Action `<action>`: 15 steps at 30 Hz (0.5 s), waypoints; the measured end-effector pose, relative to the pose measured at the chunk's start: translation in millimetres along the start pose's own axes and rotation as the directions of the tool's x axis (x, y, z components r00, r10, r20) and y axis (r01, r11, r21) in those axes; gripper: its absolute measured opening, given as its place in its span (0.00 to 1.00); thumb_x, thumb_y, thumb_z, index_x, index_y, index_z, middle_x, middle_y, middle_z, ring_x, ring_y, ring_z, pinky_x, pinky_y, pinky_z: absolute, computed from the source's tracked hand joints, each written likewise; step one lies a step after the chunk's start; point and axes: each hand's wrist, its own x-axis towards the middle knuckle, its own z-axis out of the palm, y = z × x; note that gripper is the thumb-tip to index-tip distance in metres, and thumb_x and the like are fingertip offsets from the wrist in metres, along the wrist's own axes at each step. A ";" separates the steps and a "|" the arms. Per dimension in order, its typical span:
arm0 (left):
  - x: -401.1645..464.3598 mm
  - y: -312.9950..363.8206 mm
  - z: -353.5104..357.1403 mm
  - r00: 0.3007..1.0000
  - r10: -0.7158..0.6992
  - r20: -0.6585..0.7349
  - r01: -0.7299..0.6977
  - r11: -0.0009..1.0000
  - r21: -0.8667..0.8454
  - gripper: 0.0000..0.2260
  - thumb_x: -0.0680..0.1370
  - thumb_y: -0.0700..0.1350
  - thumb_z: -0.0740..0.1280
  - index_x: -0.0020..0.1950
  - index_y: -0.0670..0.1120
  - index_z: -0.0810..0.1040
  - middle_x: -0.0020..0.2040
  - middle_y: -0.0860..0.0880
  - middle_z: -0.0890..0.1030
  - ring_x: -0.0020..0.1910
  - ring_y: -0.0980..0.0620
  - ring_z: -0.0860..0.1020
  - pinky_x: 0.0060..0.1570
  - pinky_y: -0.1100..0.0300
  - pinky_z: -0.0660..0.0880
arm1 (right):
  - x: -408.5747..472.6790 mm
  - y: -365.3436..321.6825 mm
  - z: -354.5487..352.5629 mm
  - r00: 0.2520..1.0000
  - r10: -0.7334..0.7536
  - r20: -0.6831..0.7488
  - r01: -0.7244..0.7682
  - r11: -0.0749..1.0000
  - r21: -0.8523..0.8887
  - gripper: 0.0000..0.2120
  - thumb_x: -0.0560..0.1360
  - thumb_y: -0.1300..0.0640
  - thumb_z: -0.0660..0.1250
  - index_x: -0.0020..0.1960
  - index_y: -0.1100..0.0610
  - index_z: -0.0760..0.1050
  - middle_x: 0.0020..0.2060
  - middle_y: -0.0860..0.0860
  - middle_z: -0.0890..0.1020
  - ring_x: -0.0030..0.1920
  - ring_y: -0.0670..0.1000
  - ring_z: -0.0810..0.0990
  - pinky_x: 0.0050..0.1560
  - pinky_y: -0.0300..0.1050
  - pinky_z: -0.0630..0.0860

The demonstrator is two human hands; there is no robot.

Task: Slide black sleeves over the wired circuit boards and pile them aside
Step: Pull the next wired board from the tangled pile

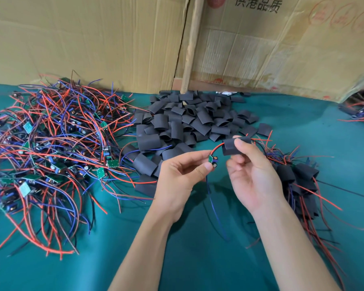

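My left hand (184,175) pinches a small green circuit board (212,160) between thumb and fingers. The board's red wire arcs up into a black sleeve (231,146), which my right hand (253,175) pinches just to the right of the board. A blue wire hangs from the board down to the cloth. Sleeve and board are a short gap apart. A heap of loose black sleeves (189,122) lies behind my hands. Bare wired boards (51,152) lie tangled at the left. Sleeved boards (298,181) are piled at the right, beside my right wrist.
A green cloth (198,259) covers the work surface. Cardboard boxes (114,38) form a wall along the back. More wires and boards (361,112) lie at the far right edge.
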 end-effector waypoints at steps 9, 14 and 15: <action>0.0 0.9 2.9 1.000 0.007 -0.017 -0.008 1.000 -0.016 0.06 0.81 0.35 0.67 0.55 0.43 0.82 0.48 0.46 0.87 0.47 0.52 0.84 0.42 0.63 0.75 | -5.2 10.7 5.6 0.999 0.024 -0.022 -0.026 0.996 -0.091 0.24 0.64 0.52 0.79 0.58 0.55 0.80 0.42 0.52 0.78 0.31 0.45 0.75 0.30 0.36 0.71; 0.9 -0.1 3.0 0.997 0.021 -0.068 -0.020 1.000 0.010 0.09 0.82 0.35 0.66 0.53 0.47 0.84 0.49 0.48 0.87 0.50 0.50 0.85 0.45 0.59 0.73 | -5.6 8.8 9.1 0.997 0.056 -0.058 -0.049 0.992 0.114 0.21 0.68 0.48 0.77 0.58 0.56 0.83 0.40 0.51 0.81 0.31 0.43 0.76 0.30 0.34 0.72; 1.0 -0.6 3.1 0.997 0.022 -0.079 -0.021 1.000 0.010 0.10 0.82 0.36 0.66 0.52 0.48 0.85 0.49 0.48 0.87 0.51 0.50 0.85 0.46 0.59 0.73 | -5.1 7.1 9.1 0.994 0.070 -0.080 -0.057 0.986 0.156 0.21 0.67 0.49 0.77 0.57 0.56 0.82 0.38 0.50 0.80 0.31 0.43 0.76 0.30 0.34 0.72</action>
